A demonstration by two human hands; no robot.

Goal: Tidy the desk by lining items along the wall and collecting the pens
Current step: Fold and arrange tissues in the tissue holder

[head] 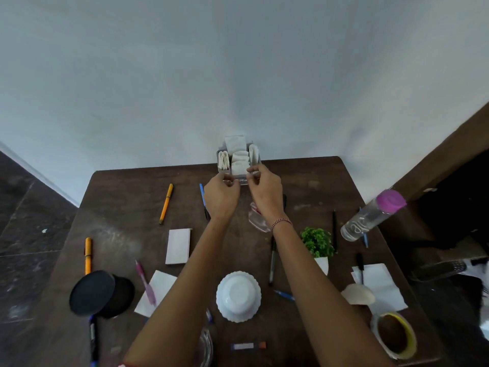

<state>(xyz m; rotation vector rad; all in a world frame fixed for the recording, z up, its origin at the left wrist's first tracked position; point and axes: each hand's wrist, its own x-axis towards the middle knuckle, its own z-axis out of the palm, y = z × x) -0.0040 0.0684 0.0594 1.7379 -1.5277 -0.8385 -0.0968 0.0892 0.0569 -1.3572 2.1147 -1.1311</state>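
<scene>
The grey organiser (pixel 238 158), packed with white sachets, stands at the middle of the desk's (pixel 127 197) far edge, right at the wall (pixel 238 75). The left grip (pixel 221 194) pinches its near left corner and the right grip (pixel 264 192) its near right corner, fingers curled on the rim. An orange pen (pixel 166 203) and a blue pen (pixel 202 194) lie left of the hands. A black pen (pixel 334 231) lies beside a small green plant (pixel 317 242) toward the right edge. An upturned white bowl (pixel 238 295) sits near the front edge.
</scene>
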